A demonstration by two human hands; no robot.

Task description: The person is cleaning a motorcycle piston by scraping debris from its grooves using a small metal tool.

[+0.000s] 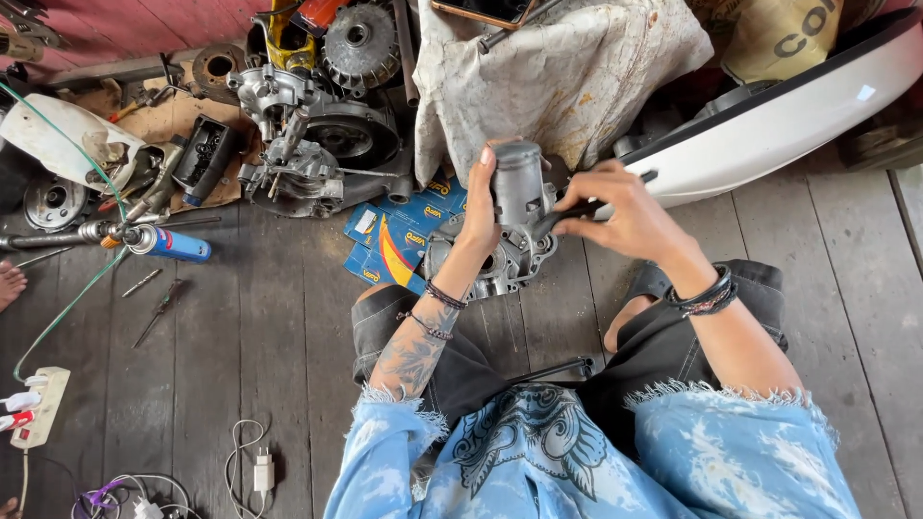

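Left hand [480, 207] clamped on grey engine casing [514, 216], left side. Right hand [615, 207] right of casing, gripping black-handled tool [577, 213] against it.

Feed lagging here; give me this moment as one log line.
left hand: grips engine casing | right hand: holds black tool handle against casing | blue boxes underneath

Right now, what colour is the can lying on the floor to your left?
Blue, with a pale cap end: the spray can shows best in the head view.
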